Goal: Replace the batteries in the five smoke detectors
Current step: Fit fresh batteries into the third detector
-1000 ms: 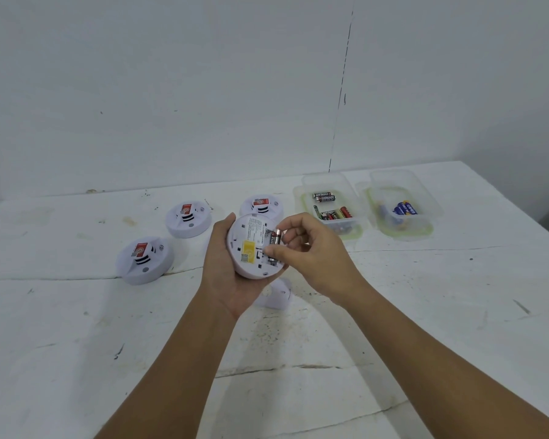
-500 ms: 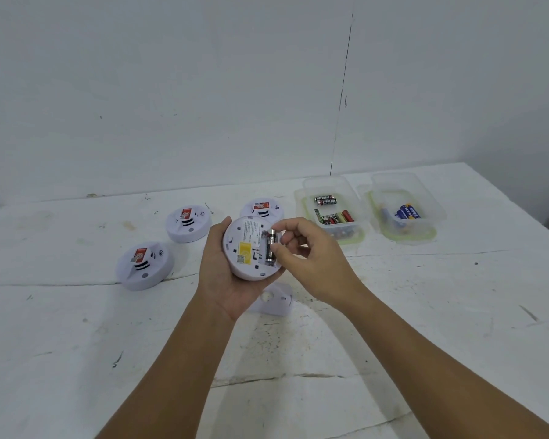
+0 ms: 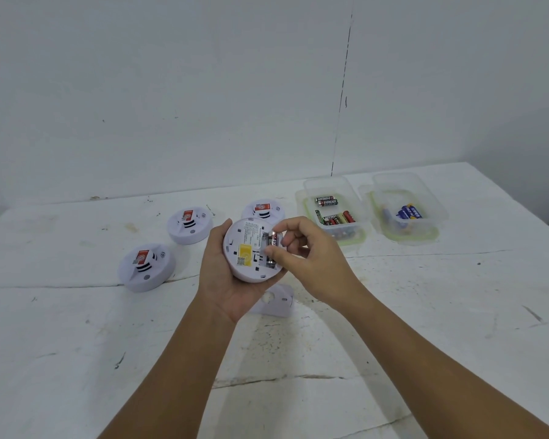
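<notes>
While my left hand (image 3: 227,280) cups the upturned smoke detector (image 3: 251,250) above the table (image 3: 76,343), fingers curled round its rim, my right hand (image 3: 308,251) pinches a black battery (image 3: 272,245) between thumb and forefinger, right at the open battery bay on the detector's back. Battery looks partly in the bay; can't tell if it is fully seated. Yellow sticker (image 3: 244,251) on the back, left of the bay. Small white cover piece (image 3: 274,301) lies on the table just under my hands. Three other detectors sit face up on the table: near-left one (image 3: 146,267), mid one (image 3: 189,224), far one (image 3: 263,210) just behind the held unit. To the right, a clear tub (image 3: 305,198) holds black and red batteries (image 3: 333,217); beside it a second clear tub (image 3: 438,213) holds blue batteries (image 3: 409,213). Both tubs well apart from the three resting detectors' left pair. White wall (image 3: 203,90) behind.
</notes>
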